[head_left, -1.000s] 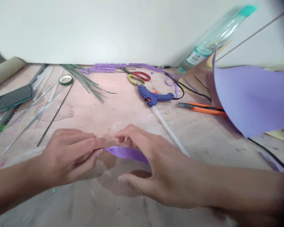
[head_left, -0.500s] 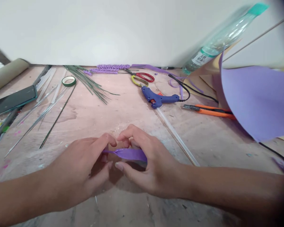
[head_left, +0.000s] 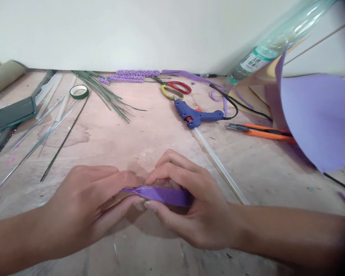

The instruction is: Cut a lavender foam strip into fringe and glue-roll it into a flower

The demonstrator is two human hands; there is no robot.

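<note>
A narrow purple foam strip [head_left: 163, 195] lies folded between both hands, low over the wooden table [head_left: 149, 138]. My left hand [head_left: 86, 207] pinches its left end between thumb and fingers. My right hand [head_left: 189, 203] is closed round the strip's right part, thumb under it and fingers curled over the top. The fingertips of the two hands almost touch in the middle.
A blue glue gun [head_left: 199, 114] with a clear glue stick [head_left: 221, 166] lies behind the hands. Red and yellow scissors [head_left: 175, 89], an orange cutter [head_left: 264, 131], green tape [head_left: 79, 91], thin wires [head_left: 46, 132], a phone [head_left: 10, 114], purple foam sheet [head_left: 319, 115] and a plastic bottle [head_left: 276, 42] surround them.
Both hands have shifted a little toward me and closed tighter on the strip. The right hand has slid along it, so more purple shows between thumb and fingers.
</note>
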